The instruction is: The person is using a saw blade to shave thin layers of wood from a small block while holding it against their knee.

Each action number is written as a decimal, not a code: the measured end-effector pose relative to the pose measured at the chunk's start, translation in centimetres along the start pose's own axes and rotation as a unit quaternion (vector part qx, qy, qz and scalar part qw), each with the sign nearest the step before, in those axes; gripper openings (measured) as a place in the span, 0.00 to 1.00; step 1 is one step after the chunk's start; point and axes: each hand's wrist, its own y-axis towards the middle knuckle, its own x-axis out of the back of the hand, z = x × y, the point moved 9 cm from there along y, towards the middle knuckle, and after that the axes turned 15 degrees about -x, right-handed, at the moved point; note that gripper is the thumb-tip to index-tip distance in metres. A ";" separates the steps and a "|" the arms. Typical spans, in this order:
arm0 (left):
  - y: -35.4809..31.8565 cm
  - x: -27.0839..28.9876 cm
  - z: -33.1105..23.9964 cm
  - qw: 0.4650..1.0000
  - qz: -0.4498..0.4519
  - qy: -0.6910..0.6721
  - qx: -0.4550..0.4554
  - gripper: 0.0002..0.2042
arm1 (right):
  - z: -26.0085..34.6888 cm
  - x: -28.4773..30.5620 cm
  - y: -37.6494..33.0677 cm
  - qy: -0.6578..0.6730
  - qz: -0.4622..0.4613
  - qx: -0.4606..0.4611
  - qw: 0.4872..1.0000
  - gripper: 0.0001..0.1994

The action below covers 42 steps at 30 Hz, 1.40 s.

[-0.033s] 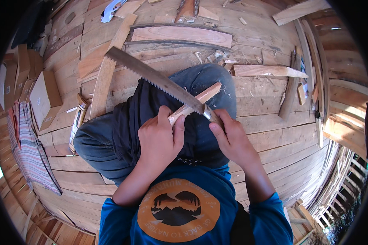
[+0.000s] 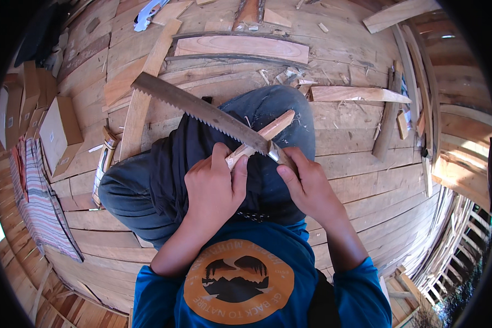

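— Nothing has shifted since the earlier frame: saw [image 2: 202, 112] and hands sit exactly as they were.

— Agreed. Left hand [image 2: 213, 186] has its fingers clamped on the pale wooden stick [image 2: 259, 139], propped across the lap, over the plank floor [image 2: 361, 158].

— And the right hand [image 2: 309, 186]?

— Fingers wrapped tight round the saw's handle, toothed blade lying across the stick, pointing to the floor's far-left corner.

— So mid-cut, I'd judge.

— Looks it. Next stroke wants a firm left grip, blade kept in line.
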 end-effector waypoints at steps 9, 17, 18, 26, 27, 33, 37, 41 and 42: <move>-0.5 -0.5 -0.3 1.000 -0.008 0.005 -0.005 0.10 | -0.2 -0.5 -0.3 -0.118 -0.069 -0.025 0.990 0.19; -0.1 -0.5 -1.4 1.000 -0.013 -0.009 -0.014 0.10 | -3.3 0.3 -0.4 -0.091 -0.069 -0.070 0.991 0.20; 0.2 -0.4 -1.1 1.000 -0.014 -0.011 -0.009 0.11 | -3.1 0.4 0.2 -0.080 -0.070 -0.062 0.992 0.20; -0.5 -1.2 -0.9 0.999 0.025 -0.021 0.006 0.08 | -2.6 0.3 1.0 -0.068 -0.067 -0.057 0.994 0.20; -0.7 -1.5 -0.3 0.999 0.033 -0.019 0.017 0.08 | -2.3 0.6 1.6 -0.063 -0.074 -0.046 0.994 0.20; -1.4 -1.1 -0.1 0.999 0.027 -0.017 0.015 0.08 | -1.6 0.2 1.0 -0.087 -0.052 -0.045 0.994 0.22; -1.7 -2.4 0.6 0.999 0.033 -0.027 0.029 0.08 | -4.2 1.3 2.5 -0.070 -0.063 -0.092 0.991 0.22; -1.6 -1.6 -0.2 0.999 0.022 -0.025 0.011 0.08 | -1.3 0.1 0.6 -0.125 -0.058 -0.023 0.990 0.23; -1.9 -1.9 -0.1 0.999 0.019 -0.038 0.019 0.09 | -2.6 0.7 1.3 -0.129 -0.064 -0.063 0.988 0.23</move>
